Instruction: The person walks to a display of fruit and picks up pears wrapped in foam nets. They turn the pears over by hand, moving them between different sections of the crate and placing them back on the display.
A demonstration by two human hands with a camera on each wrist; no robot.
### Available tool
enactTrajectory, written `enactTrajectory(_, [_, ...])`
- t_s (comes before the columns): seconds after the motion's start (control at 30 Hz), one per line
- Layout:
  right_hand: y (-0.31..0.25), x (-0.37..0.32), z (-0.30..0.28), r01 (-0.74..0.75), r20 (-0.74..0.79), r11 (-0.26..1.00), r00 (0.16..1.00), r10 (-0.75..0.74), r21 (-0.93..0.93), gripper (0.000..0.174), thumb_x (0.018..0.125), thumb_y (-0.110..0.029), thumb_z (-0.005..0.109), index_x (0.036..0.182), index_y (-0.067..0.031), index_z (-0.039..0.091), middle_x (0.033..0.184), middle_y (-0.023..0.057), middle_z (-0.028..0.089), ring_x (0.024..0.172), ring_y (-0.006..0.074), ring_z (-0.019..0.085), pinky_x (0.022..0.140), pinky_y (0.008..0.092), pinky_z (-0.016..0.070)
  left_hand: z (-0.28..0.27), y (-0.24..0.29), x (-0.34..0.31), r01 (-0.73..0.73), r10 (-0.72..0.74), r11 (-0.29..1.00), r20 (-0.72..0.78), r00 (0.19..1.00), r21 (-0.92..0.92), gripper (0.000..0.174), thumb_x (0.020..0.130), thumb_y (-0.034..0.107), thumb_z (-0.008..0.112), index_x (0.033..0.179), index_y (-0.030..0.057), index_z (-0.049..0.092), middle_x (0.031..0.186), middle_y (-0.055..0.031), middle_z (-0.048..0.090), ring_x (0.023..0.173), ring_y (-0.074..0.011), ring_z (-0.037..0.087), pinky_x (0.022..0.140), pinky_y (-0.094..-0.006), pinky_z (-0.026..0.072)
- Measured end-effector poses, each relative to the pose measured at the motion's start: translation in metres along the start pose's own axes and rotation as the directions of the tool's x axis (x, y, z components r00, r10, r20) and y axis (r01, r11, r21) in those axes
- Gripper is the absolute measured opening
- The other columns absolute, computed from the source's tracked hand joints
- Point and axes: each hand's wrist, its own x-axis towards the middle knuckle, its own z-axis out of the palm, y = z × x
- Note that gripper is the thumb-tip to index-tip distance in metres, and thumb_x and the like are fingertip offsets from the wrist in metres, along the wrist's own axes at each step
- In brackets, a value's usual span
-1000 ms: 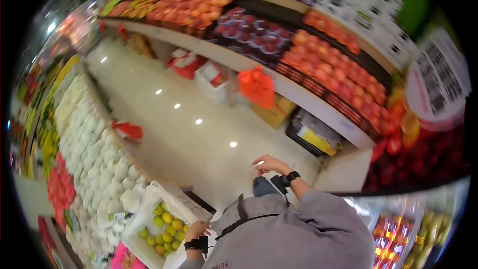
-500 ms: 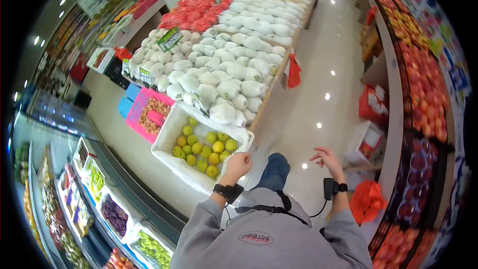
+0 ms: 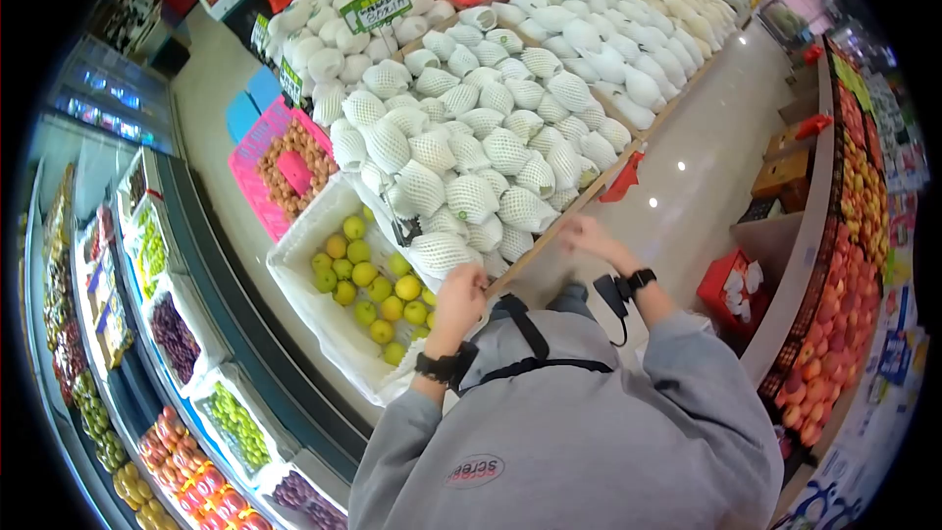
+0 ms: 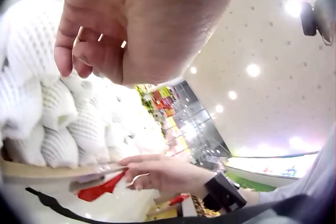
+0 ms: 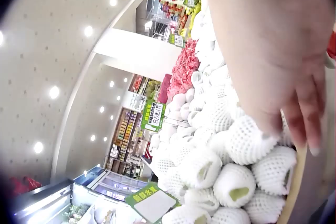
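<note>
My left hand, its fingers loosely curled around nothing, hovers by the near corner of a display of fruit in white foam nets. My right hand hangs beside the wooden edge of that display; in the left wrist view the fingers of this right hand reach loosely forward with nothing in them. Patches of green skin show through some nets in the right wrist view, where the netted fruit is piled close below the hand. Left of my left hand stands a white lined box of round yellow-green fruit.
A pink tray of brown nuts lies beyond the box. Refrigerated shelves with grapes run along the left. On the right, across the aisle floor, is a rack of peaches. A green price sign stands among the netted fruit.
The view has turned from the aisle and peach rack toward the foam-netted fruit, and I am closer to it. Both hands have come nearer the display's edge.
</note>
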Motion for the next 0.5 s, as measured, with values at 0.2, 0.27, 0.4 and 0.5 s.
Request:
enactTrajectory(0.2, [-0.034,0.115,-0.03,-0.167,-0.34,0.76,0.937,-0.076,-0.628,0.077,0.072,-0.054,0.065,0.115,0.0056,0.043,0.113,0.0322,0.043,0.102,0.0453,0.048,0.084,0.0478,0.0431,0.007,-0.02,-0.013,0.484,-0.442,0.875,-0.451,0.775,-0.024,0.037,0.075,0.006,0.055,0.11,-0.0013,0.047,0.099,-0.0217,0.054,0.092,-0.0387,0.054,0.075,-0.042,0.0449])
enactTrajectory(0.27, [-0.044,0.126,-0.044,-0.109,-0.22,0.695,0.973,-0.072,-0.711,0.078,0.073,-0.054,0.065,0.116,0.0069,0.042,0.11,0.0322,0.044,0.102,0.0456,0.048,0.085,0.0471,0.0432,0.017,-0.015,-0.001,0.539,-0.437,0.842,-0.548,0.713,0.029,0.046,0.078,0.012,0.056,0.119,-0.0039,0.04,0.108,-0.024,0.05,0.096,-0.0407,0.052,0.078,-0.0429,0.0445])
enactTrajectory(0.4, [-0.024,0.138,-0.087,0.019,-0.065,0.737,0.994,-0.085,-0.675,0.084,0.072,-0.054,0.066,0.118,0.0106,0.038,0.111,0.0342,0.044,0.105,0.0467,0.046,0.087,0.0454,0.0427,0.039,0.003,0.036,0.726,-0.569,0.687,-0.636,0.522,-0.019,0.057,0.083,0.029,0.056,0.126,-0.0037,0.036,0.118,-0.0272,0.045,0.105,-0.0432,0.049,0.087,-0.0453,0.041])
enactTrajectory(0.5, [-0.016,0.146,-0.107,0.034,0.073,0.8,0.997,0.012,-0.599,0.089,0.071,-0.054,0.067,0.12,0.0127,0.033,0.115,0.0361,0.041,0.106,0.0472,0.045,0.088,0.0447,0.0427,0.042,0.004,0.054,0.797,-0.632,0.598,-0.661,0.405,-0.084,0.068,0.083,0.039,0.058,0.128,-0.0056,0.034,0.124,-0.0306,0.041,0.113,-0.0449,0.044,0.094,-0.0442,0.0374])
